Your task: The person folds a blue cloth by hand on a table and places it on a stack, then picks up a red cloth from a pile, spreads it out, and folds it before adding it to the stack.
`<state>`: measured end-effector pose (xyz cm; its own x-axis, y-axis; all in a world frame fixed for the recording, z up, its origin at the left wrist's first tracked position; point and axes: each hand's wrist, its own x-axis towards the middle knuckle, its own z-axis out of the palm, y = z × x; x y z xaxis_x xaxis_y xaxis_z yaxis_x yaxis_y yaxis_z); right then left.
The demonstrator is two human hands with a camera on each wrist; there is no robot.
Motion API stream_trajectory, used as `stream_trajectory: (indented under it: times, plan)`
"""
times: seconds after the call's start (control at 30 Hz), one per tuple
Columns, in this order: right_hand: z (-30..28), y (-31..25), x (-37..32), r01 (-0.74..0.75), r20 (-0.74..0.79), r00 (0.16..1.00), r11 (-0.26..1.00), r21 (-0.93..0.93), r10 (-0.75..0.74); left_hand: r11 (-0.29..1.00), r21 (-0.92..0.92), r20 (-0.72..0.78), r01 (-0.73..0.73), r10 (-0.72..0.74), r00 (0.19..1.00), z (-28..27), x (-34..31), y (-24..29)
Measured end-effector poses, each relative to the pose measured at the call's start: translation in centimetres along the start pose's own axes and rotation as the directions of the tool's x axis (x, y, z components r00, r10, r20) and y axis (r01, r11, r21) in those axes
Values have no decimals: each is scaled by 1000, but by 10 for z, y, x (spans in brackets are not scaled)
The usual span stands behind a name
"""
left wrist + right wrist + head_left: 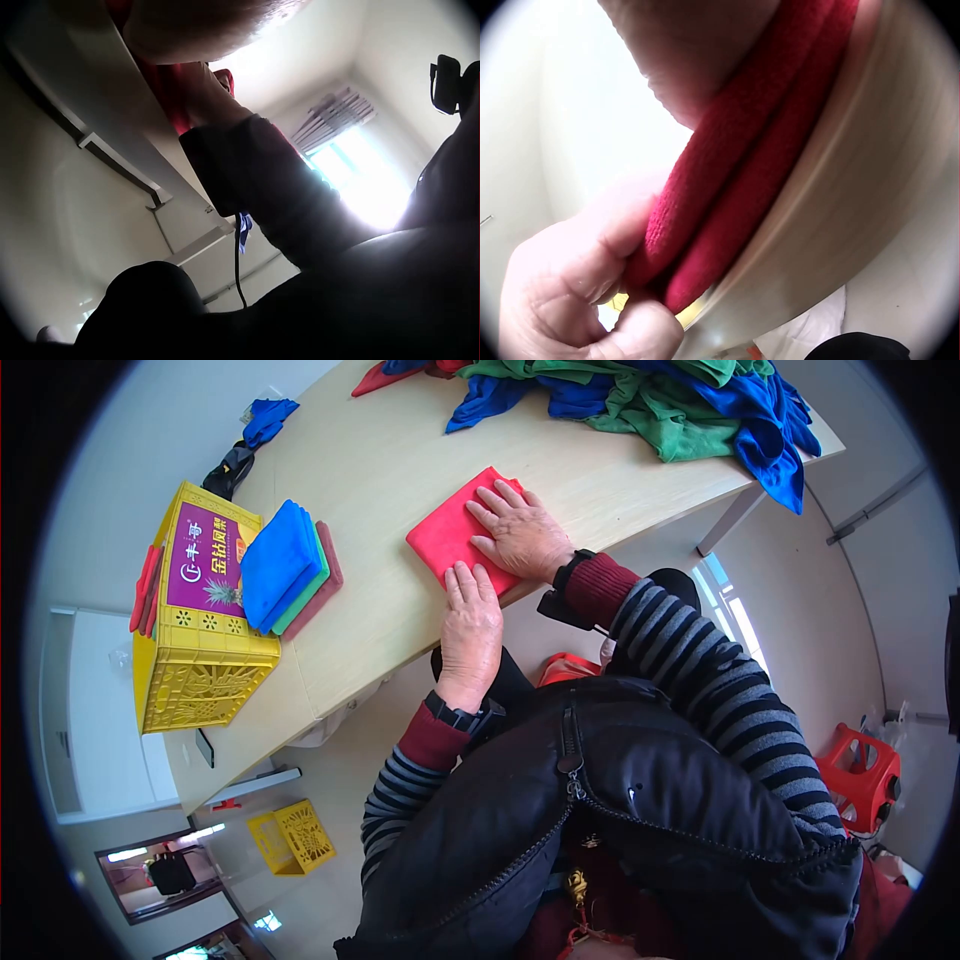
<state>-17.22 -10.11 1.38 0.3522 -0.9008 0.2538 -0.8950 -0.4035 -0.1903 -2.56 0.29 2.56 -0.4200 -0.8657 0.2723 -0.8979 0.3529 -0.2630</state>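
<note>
A folded red towel (440, 538) lies at the table's near edge. My right hand (528, 538) rests flat on its top, fingers spread. At the near corner, my left hand (470, 645) has its fingertips over the towel's edge. From the right wrist view, the left hand (570, 277) pinches the towel's folded layers (727, 187) between fingers and thumb. Backlight darkens the left wrist view, where part of the left hand (202, 34) crosses the top and the right hand shows beyond it.
Left of the towel, a stack of folded blue, green and brownish-red towels (285, 565) leans by a yellow crate (205, 675) with red cloths over its far side. Loose blue and green towels (660, 410) heap along the back. A red stool (858, 775) stands at right.
</note>
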Motion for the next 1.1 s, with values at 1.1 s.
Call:
stream_trajectory:
  times: [1.1]
  plan:
    - [-78, -15, -76, -77, -12, 996, 926, 368, 88, 866, -483, -99, 130, -201, 975, 57, 54, -104]
